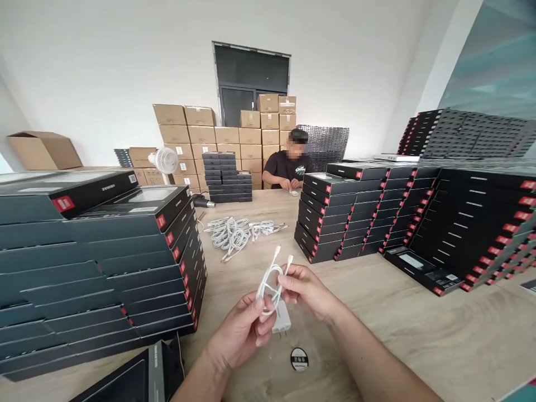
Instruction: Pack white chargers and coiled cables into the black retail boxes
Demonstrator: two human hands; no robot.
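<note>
A coiled white cable (261, 288) is held up between my two hands, its two plug ends pointing upward. My left hand (245, 324) grips the lower left of the coil with thumb and fingers. On the coil's upper right, my right hand (304, 287) pinches the cable near one plug. Just below and behind the coil is a white charger block (282, 319) with metal prongs; whether it is touched by my left hand I cannot tell. A round black-and-white label (299, 359) on clear plastic lies on the wooden table (335, 335) below it.
Stacks of black boxes with red labels stand at left (146, 268) and right (330, 218). Ahead lies a pile of white cables (230, 234). An open black box (129, 374) sits at lower left. Across the table a person (288, 167) works before cartons (251, 137); a fan (165, 161) stands left.
</note>
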